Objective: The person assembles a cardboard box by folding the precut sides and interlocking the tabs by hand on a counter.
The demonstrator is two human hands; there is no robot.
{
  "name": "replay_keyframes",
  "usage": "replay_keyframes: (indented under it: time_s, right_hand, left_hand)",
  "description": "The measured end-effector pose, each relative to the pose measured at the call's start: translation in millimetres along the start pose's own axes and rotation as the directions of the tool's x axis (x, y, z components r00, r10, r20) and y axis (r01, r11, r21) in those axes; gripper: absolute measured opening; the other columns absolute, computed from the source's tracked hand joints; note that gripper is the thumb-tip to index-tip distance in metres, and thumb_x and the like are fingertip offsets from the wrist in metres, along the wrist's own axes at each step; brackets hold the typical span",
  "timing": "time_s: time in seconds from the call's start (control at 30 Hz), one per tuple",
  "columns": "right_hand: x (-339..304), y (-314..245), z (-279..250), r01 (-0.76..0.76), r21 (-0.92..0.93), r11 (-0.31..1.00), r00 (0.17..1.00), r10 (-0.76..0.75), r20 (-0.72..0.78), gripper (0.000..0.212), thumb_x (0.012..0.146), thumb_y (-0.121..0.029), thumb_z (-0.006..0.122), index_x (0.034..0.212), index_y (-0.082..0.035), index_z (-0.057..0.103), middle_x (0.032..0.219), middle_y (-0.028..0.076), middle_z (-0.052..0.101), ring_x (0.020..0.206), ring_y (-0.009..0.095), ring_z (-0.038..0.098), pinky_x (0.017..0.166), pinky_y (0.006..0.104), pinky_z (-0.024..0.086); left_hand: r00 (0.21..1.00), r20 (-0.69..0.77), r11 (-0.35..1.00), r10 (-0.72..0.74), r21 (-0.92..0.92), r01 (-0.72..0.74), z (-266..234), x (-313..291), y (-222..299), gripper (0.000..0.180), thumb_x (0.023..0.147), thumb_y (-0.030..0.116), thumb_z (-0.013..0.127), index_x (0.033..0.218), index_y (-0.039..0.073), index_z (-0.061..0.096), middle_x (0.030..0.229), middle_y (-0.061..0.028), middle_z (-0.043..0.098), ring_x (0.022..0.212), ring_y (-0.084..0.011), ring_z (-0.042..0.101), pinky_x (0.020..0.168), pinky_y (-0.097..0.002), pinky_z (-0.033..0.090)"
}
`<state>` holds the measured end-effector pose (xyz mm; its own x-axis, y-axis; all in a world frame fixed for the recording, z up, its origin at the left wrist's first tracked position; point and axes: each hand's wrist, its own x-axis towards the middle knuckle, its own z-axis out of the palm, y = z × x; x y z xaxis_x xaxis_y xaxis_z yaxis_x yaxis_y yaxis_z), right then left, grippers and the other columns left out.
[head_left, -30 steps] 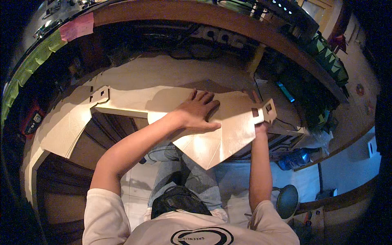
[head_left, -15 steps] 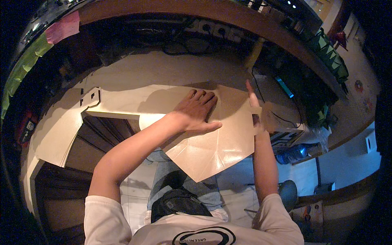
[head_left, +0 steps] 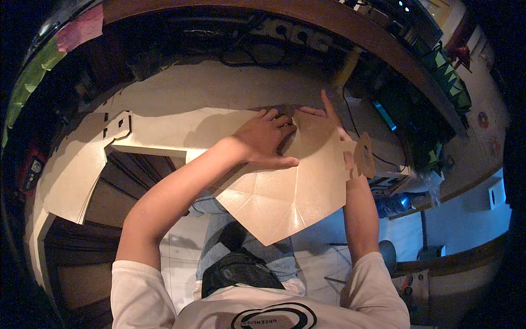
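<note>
Your right hand [head_left: 332,117] has shifted: a second ago it was mostly hidden behind the sheet's slotted end; now its fingers show at the far edge of the tan card sheet [head_left: 322,164], one finger pointing away from you. Over the same second, the sheet's near corner has dropped closer to your lap. On this evidence, the sheet appears to be supported from both sides. Your left hand [head_left: 267,134] remains on the upper face, its fingers loosely bent and its thumb stretched out sideways, not pinching. Whether the right hand pinches the edge cannot be told; the sheet hides part of it.

The sheet lies over the worktop's [head_left: 219,82] near edge, its pointed corner overhanging your lap. Material: thin, smooth card by appearance, glossy under the light, with straight creases meeting at angles. The slotted tab [head_left: 361,168] stands by your right wrist. Further flat card blanks [head_left: 76,170], stacked and angular, lie at left.
</note>
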<state>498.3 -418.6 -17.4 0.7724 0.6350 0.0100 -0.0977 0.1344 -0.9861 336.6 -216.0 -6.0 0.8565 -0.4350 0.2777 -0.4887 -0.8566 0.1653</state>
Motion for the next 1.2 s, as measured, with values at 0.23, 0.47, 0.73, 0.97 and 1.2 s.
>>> replay_keyframes:
  time_s: [0.23, 0.47, 0.73, 0.97, 1.2]
  right_hand:
    - [13, -2, 1, -0.41, 0.012, 0.912, 0.91, 0.408, 0.07, 0.086, 0.093, -0.077, 0.047, 0.134, -0.003, 0.063, 0.116, 0.01, 0.073, 0.096, 0.022, 0.07, 0.09, 0.036, 0.056]
    - [-41, 12, -11, -0.129, -0.175, 0.976, 0.987, 0.144, 0.076, 0.068, 0.096, -0.061, 0.052, 0.132, -0.004, 0.063, 0.117, 0.009, 0.072, 0.1, 0.021, 0.068, 0.092, 0.0349, 0.054]
    - [-36, 28, -3, 0.038, -0.248, 0.968, 0.996, -0.017, 0.086, 0.048, 0.1, -0.044, 0.058, 0.129, -0.006, 0.062, 0.118, 0.008, 0.07, 0.105, 0.02, 0.065, 0.094, 0.0336, 0.052]
    - [-8, 22, 14, 0.086, -0.437, 0.895, 0.995, -0.059, 0.076, 0.034, 0.1, -0.028, 0.067, 0.127, -0.007, 0.061, 0.115, 0.006, 0.069, 0.109, 0.019, 0.063, 0.095, 0.032, 0.05]
    - [-5, 9, 31, 0.17, -0.463, 0.87, 0.985, -0.133, 0.11, 0.038, 0.095, -0.031, 0.074, 0.122, -0.005, 0.065, 0.115, 0.009, 0.07, 0.099, 0.018, 0.065, 0.084, 0.035, 0.054]
  left_hand:
    - [0.999, -0.052, 1.0, 0.016, -0.026, -0.018, 5, -3, -2, 0.089, 0.085, 0.069, 0.058, 0.139, -0.001, 0.055, 0.14, -0.0213, 0.053, 0.13, -0.0454, 0.045, 0.116, -0.0534, 0.033]
    - [0.985, -0.164, 0.98, -0.05, -0.201, 0.016, 9, 3, -16, 0.062, 0.089, 0.048, 0.068, 0.128, 0.001, 0.059, 0.124, -0.0211, 0.063, 0.124, -0.0398, 0.055, 0.108, -0.0503, 0.041]
    - [0.953, -0.282, 0.867, -0.11, -0.496, -0.047, 11, 6, -19, 0.038, 0.09, 0.02, 0.069, 0.117, 0.0, 0.052, 0.095, -0.0204, 0.07, 0.087, -0.0406, 0.067, 0.077, -0.0452, 0.053]
    - [0.962, -0.204, 0.804, -0.18, -0.594, 0.024, 6, 4, -15, 0.036, 0.095, 0.023, 0.071, 0.12, 0.004, 0.053, 0.101, -0.0108, 0.067, 0.087, -0.0204, 0.063, 0.08, -0.0366, 0.053]
    - [0.932, -0.328, 0.741, -0.155, -0.663, -0.11, 15, 6, -17, 0.03, 0.092, 0.021, 0.074, 0.112, 0.007, 0.056, 0.094, -0.0108, 0.064, 0.085, -0.0182, 0.06, 0.079, -0.0343, 0.052]
